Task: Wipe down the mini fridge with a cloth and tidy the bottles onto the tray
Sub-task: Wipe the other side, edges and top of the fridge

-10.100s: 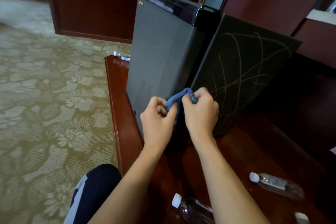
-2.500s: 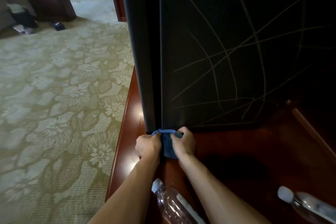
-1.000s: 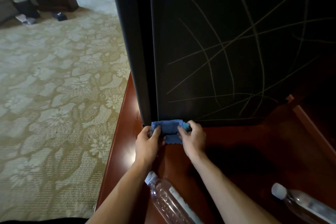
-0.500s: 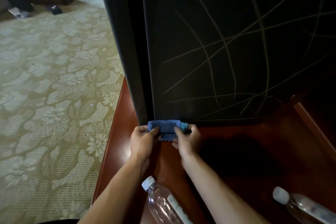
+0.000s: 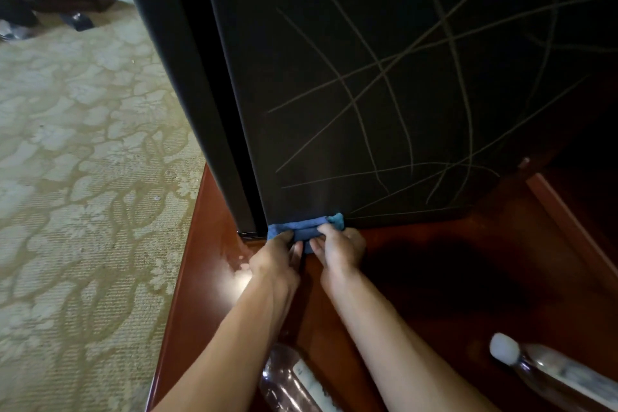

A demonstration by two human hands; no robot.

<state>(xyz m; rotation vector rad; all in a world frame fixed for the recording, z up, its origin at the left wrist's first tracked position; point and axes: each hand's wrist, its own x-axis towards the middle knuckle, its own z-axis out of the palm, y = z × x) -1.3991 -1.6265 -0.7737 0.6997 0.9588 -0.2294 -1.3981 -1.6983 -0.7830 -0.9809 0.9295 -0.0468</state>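
Both hands work the folded blue microfibre cloth (image 5: 306, 227), which lies bunched along the bottom edge of the mini fridge's door (image 5: 384, 94), at about six o'clock from the door's centre and touching the wooden tabletop (image 5: 434, 278). The left hand (image 5: 276, 257) pinches the cloth's left end with curled fingers; the right hand (image 5: 339, 249) grips its right end the same way, thumbs nearly meeting. The cloth looks soft, light and limp, so it will likely bunch or slip unless held at both ends and pressed flat. The door seems hard and glossy, and should let the cloth glide. Two clear plastic bottles lie on their sides: one (image 5: 291, 381) at six o'clock under the left forearm, one with a white cap (image 5: 548, 375) at four o'clock. They appear light, smooth and prone to roll; taking each round the middle would be steadiest. No tray is in view.
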